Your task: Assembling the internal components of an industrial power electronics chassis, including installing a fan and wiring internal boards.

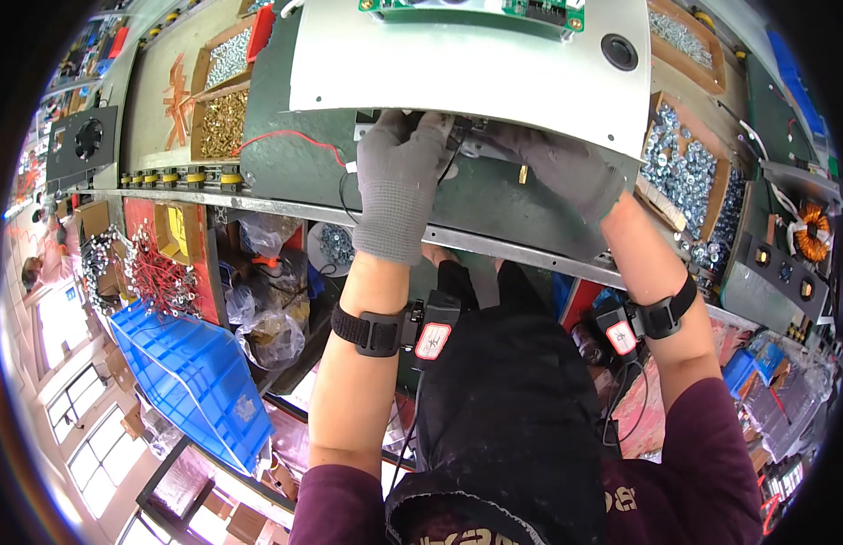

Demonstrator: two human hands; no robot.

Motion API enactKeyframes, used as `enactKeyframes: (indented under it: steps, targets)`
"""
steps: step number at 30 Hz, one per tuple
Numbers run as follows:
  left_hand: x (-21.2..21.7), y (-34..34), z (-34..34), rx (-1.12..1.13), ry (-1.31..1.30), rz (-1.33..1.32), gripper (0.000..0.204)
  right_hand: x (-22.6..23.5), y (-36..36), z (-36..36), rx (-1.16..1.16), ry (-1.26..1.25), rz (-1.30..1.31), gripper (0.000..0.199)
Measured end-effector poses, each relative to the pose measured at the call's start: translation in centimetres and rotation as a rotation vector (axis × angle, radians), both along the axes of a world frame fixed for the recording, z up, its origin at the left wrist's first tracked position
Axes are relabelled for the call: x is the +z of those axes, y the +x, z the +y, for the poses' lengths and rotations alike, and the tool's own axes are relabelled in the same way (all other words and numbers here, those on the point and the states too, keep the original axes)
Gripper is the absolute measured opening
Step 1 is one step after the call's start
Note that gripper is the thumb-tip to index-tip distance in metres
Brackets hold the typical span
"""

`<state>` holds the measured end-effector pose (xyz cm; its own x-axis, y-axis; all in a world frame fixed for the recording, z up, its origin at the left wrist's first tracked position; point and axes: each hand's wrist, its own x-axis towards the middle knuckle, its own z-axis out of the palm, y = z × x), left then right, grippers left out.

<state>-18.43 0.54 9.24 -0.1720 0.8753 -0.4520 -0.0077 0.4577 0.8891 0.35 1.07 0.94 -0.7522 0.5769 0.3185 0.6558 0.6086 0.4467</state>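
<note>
A white metal panel [476, 77] with a green circuit board [544, 11] on it lies in front of me on the dark green work surface [299, 182]. My left hand [399, 177], in a grey glove, is closed at the panel's near edge. Its fingertips meet a metal part in shadow, and what they grip is hidden. A thin black wire [452, 154] runs beside these fingers. My right hand [566, 173], also gloved, reaches beneath the same edge, its fingers hidden in shadow. A small brass-coloured post [523, 173] shows beside it. Left of my left hand lies a red wire [290, 136].
Trays of brass fasteners [224, 125] and silver fasteners [229, 59] stand left; another fastener tray [685, 163] is right. A metal rail [494, 251] borders the near side. A blue crate [194, 381] sits lower left, and a copper coil [812, 233] far right.
</note>
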Motion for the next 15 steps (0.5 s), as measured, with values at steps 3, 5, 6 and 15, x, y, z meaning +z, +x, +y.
enactKeyframes:
  steps: [3,5,6,15]
  targets:
    - [0.7,0.5,-0.2,0.033,0.021,-0.175,0.019,-1.6,0.2,0.1,-0.063,-1.004,0.885,0.043]
    - [0.6,0.3,-0.3,0.047,0.048,-0.24,0.02,0.1,-0.2,0.3,-0.111,-0.952,0.748,0.042]
    - [0.3,0.1,-0.3,0.028,0.053,-0.241,0.021,0.8,-0.4,0.4,-0.159,-0.896,0.613,0.042]
    - [0.0,0.5,-0.3,0.07,0.124,-0.305,0.024,5.5,-0.2,0.3,-0.094,-1.026,0.806,0.022]
